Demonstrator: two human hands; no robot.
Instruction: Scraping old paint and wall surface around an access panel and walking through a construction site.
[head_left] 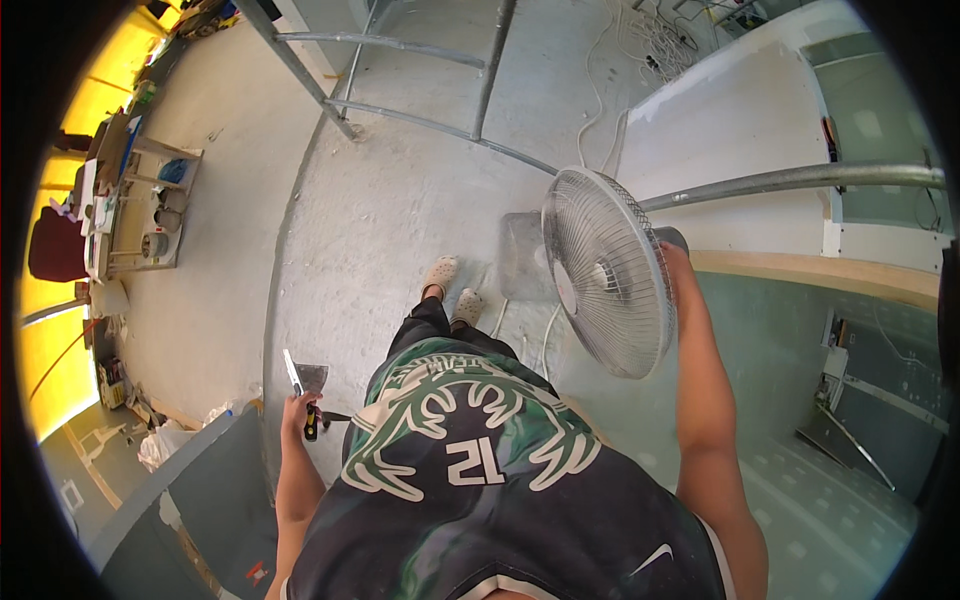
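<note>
My left hand (299, 411) is closed around a putty knife (314, 378) with a wide metal blade and a black and yellow handle. A second narrow, pale blade (291, 369) sticks up beside it from the same grip. To the right, my right hand (676, 262) reaches behind a standing fan (607, 275) and touches the grey motor housing (671, 238). Its fingers are mostly hidden by the fan's round wire cage. The fan's square grey base (524, 250) rests on the dusty floor.
Metal scaffold tubes (400, 43) stand ahead, with one long rail (790, 183) crossing at right. White cables (600, 90) trail over the floor. A wooden workbench (150, 200) with buckets and tools is far left. Grey-green wallboard (190, 500) flanks me at lower left.
</note>
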